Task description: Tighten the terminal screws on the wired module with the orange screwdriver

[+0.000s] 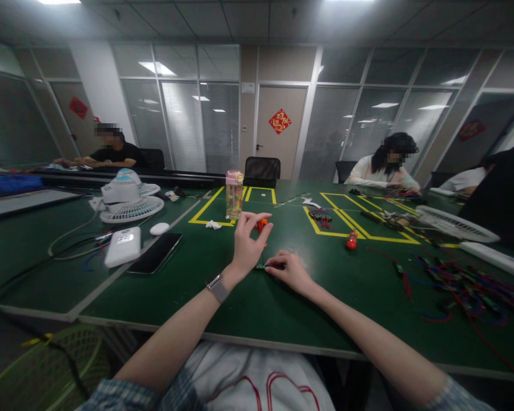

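My left hand (249, 238), with a watch on its wrist, is raised over the table with thumb and fingers curled around the orange handle of a small screwdriver (262, 224). The thin shaft points down toward a small green circuit board (261, 266) on the table. Whether the tip touches the board is too small to tell. Pinched in the fingertips of my right hand (292, 272) is the right end of that board, held low against the green table (240, 308). The fingers partly cover it.
A clear bottle (233, 197) with a pink lid stands beyond my left hand. Leftward lie a phone (156, 253), a white power bank (123, 246) and a fan (131, 200). On the right are a red-handled tool (352, 240) and many wired boards (466, 285). Other people sit around the table.
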`<state>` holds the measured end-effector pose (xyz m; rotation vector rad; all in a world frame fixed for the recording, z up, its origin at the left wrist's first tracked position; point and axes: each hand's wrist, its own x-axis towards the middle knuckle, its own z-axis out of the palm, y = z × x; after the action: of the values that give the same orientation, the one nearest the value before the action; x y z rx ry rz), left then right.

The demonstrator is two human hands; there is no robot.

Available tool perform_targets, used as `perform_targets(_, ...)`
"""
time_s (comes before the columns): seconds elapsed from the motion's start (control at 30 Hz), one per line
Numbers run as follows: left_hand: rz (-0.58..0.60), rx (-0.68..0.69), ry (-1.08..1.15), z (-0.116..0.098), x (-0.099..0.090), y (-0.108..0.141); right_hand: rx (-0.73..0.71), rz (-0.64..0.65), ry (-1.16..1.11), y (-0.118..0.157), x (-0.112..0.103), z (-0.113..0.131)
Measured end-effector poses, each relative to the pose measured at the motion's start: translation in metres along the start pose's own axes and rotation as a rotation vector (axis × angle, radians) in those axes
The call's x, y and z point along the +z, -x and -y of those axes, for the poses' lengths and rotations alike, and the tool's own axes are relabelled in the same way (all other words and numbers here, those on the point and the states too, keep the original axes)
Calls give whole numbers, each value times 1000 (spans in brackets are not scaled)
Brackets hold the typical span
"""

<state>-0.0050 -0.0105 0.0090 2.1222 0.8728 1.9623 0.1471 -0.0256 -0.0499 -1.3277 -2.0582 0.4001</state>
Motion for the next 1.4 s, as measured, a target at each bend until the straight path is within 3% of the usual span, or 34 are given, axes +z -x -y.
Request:
perform_targets(0.23,50,-15,95,2,0,1,10,8,-19,1,-2,2)
perform_targets(0.47,-2,-12,2,2,2,1,3,3,-4,0,0,0)
perform_targets(0.7,47,-23,101,2,0,0,11,-7,16,0,-1,2)
perform_targets(0.9,15,-1,4,1,1,1,19,-5,0,0,0,1)
perform_targets(1.1,70,-7,88,0,0,1,26,-11,-8,0,0,1)
perform_targets(1.4,37,-16,26,2,1,2,16,-22,-5,0,-1,3)
